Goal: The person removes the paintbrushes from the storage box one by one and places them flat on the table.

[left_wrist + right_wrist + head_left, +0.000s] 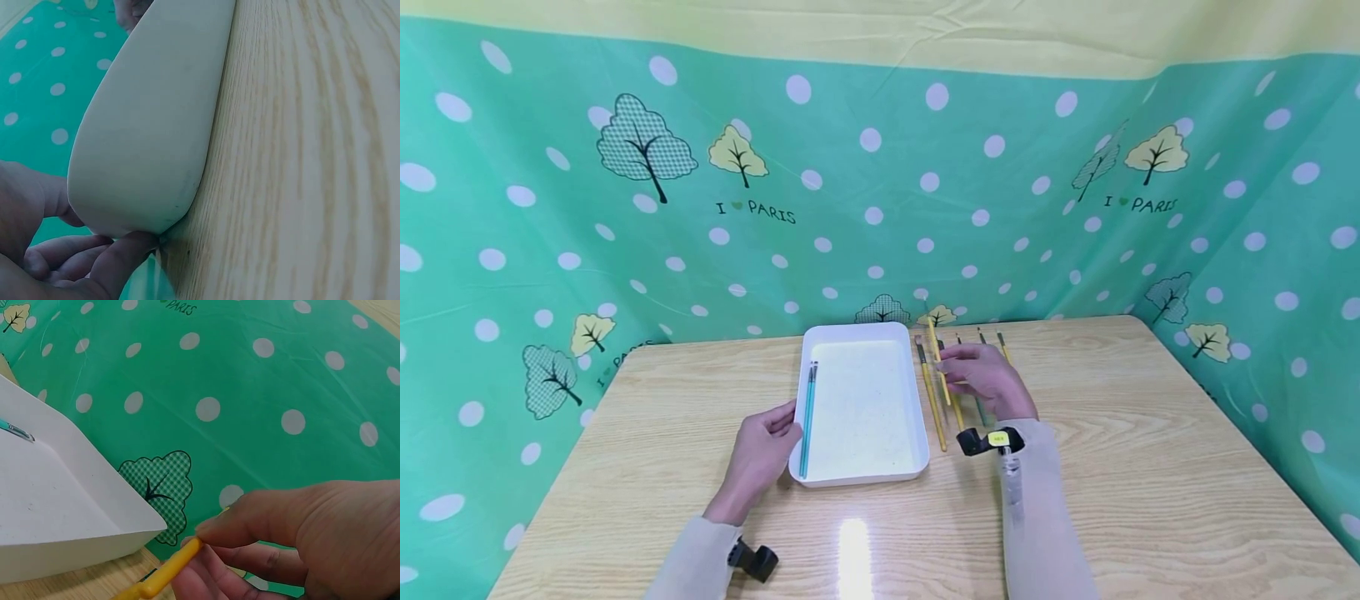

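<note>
Right grip (988, 377): pinching yellow brush (174, 567) | left grip (760, 450): holding tray (865, 408) | brush row (932, 397): head only

The person wears long, pale off-white sleeves, the left sleeve (688, 560) and right sleeve (1047, 517) both ending near the wrist, leaving the left hand (756, 454) and right hand (988, 382) bare. A small, blocky black device (754, 561) sits on the left cuff. The right cuff carries a black, curved unit (973, 442) bearing a yellow label (998, 438), its print too small to read, above a shiny greyish strip (1012, 485).
</note>
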`<state>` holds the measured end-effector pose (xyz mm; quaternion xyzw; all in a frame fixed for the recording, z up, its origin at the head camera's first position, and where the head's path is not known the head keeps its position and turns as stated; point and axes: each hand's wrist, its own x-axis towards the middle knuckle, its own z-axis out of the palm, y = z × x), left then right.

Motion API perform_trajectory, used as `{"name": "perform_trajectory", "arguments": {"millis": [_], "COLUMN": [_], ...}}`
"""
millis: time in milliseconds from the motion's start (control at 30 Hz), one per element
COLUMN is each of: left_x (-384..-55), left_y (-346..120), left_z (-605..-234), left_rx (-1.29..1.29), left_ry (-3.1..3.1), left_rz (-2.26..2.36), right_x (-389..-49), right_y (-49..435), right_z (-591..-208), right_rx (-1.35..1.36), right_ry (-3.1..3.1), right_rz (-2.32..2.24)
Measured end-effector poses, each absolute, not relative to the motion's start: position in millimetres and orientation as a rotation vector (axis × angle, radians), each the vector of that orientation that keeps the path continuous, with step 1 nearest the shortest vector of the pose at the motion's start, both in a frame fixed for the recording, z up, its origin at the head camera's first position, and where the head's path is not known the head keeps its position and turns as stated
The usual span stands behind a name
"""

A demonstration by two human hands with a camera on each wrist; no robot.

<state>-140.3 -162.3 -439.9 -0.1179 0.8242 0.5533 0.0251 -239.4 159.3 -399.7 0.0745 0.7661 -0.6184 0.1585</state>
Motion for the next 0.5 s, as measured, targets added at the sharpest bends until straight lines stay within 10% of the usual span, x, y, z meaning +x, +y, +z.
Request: {"name": "perform_trajectory", "arguments": {"millis": [500], "left_x": [-139.0], "left_y": [-161.4], "left_z": [-438.4], "left_rx": [-0.374], "left_ry": [2.568], "left_rz": [1.703], "right_x": [-240.7], "right_y": [177.6], "right_z": [-401.0], "right_rx": [0.315], "right_ry": [2.188], "right_rz": [-1.779]}}
